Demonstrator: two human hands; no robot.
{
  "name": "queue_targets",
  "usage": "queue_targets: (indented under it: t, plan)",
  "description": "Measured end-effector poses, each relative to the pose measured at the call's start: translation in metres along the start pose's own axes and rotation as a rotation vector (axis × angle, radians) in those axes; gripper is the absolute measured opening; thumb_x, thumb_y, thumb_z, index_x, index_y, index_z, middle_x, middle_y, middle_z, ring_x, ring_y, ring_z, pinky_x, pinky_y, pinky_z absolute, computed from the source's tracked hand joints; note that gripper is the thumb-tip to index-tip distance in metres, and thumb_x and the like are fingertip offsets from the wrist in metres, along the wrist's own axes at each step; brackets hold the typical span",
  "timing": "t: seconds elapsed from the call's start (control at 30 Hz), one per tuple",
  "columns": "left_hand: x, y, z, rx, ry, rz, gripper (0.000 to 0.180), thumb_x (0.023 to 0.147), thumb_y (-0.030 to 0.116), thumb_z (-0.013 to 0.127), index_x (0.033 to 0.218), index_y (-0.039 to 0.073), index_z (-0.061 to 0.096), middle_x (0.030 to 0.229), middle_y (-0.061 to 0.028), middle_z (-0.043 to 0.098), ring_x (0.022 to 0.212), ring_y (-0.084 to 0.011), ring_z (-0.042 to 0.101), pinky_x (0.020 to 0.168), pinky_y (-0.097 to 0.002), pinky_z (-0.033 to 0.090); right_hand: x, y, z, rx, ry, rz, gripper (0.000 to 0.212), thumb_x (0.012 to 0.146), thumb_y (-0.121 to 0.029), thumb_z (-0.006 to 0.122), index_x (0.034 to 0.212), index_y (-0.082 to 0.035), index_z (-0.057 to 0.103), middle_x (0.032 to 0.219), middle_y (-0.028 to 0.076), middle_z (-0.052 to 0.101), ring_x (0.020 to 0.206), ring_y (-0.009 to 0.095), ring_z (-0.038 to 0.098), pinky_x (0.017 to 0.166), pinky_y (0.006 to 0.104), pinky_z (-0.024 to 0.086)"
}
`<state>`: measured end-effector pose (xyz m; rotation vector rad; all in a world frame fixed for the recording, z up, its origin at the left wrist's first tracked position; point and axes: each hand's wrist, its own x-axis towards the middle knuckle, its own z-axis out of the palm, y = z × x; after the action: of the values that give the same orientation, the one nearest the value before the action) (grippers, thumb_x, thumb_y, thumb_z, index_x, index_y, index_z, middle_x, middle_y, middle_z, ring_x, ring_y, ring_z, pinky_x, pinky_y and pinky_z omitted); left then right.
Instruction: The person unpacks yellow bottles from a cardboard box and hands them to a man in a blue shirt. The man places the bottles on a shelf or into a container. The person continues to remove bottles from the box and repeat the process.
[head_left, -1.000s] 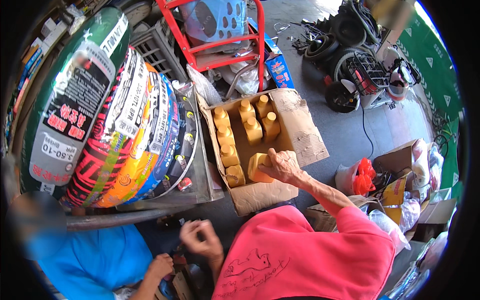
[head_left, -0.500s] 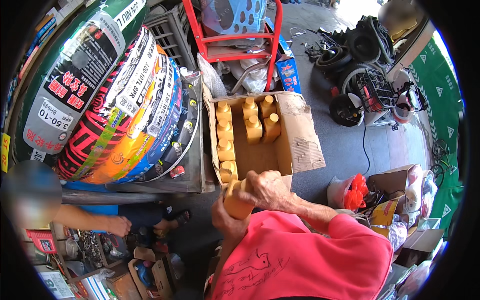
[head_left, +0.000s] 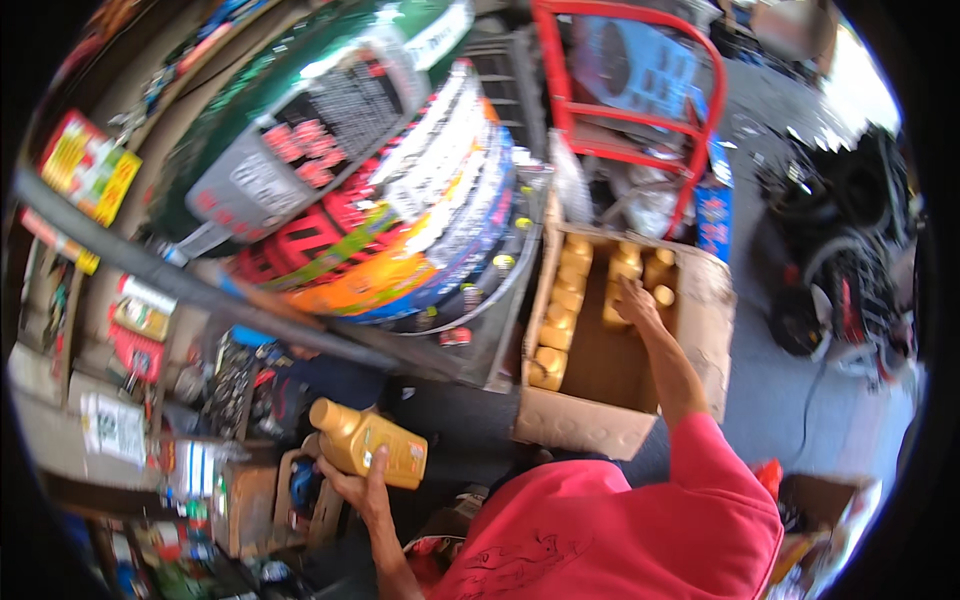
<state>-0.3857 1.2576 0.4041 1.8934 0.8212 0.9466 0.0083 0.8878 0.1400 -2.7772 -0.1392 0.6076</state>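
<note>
A gold plastic jug-like bottle (head_left: 392, 450) with a cap lies tilted in my left hand (head_left: 365, 485), held out at the lower left with the thumb across its side. My right hand (head_left: 636, 303) reaches into an open cardboard box (head_left: 585, 420), its fingers closed at the top of another gold bottle (head_left: 614, 312), whose cap they cover. Motion blur softens the fingers. Along the box's left side stands a row of gold bottles (head_left: 548, 368); a few more stand near my right hand at the far end.
Wrapped tyres (head_left: 400, 270) are stacked on a stand left of the box. Behind it stands a red metal hand truck (head_left: 630, 112). Shelving with tools and small goods (head_left: 140, 340) lines the left. A vehicle with black parts (head_left: 840, 270) and another carton (head_left: 820, 500) are at the right.
The view has swung left. My left hand has carried the bottle away from the box to the left; my right hand has left that bottle and moved into the box.
</note>
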Motion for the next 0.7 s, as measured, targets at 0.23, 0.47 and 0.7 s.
queue_targets:
  t: [0.23, 0.47, 0.7]
  plan:
    - [0.087, -0.007, 0.002, -0.091, 0.172, 0.089, 0.073, 0.070, 0.004, 0.086, 0.129, -0.002, 0.044, 0.118, -0.0129, 0.058, 0.101, -0.0213, 0.061, 0.086, -0.0365, 0.053, -0.014, -0.002, 0.035, -0.141, 0.197, -0.100, 0.053, 0.083, -0.031, 0.071, 0.127, -0.008, 0.051, 0.094, 0.018, 0.071, 0.094, 0.036, 0.069, 0.080, 0.0473, 0.054]
    - [0.121, -0.014, 0.039, -0.265, 0.209, 0.202, 0.069, 0.069, 0.007, 0.089, 0.123, -0.001, 0.047, 0.112, -0.0131, 0.062, 0.099, -0.0215, 0.062, 0.086, -0.0373, 0.054, -0.087, 0.009, 0.051, -0.144, 0.389, -0.338, 0.042, 0.080, -0.031, 0.072, 0.112, -0.007, 0.058, 0.085, 0.018, 0.070, 0.080, 0.038, 0.068, 0.071, 0.0515, 0.052]
    - [0.138, -0.026, 0.044, -0.182, 0.177, 0.140, 0.064, 0.067, 0.003, 0.086, 0.119, 0.000, 0.050, 0.108, -0.0110, 0.063, 0.097, -0.0184, 0.062, 0.086, -0.0359, 0.053, -0.136, 0.017, 0.083, -0.103, 0.074, -0.148, 0.046, 0.078, -0.041, 0.071, 0.103, -0.005, 0.056, 0.086, 0.025, 0.070, 0.086, 0.041, 0.070, 0.078, 0.0523, 0.053]
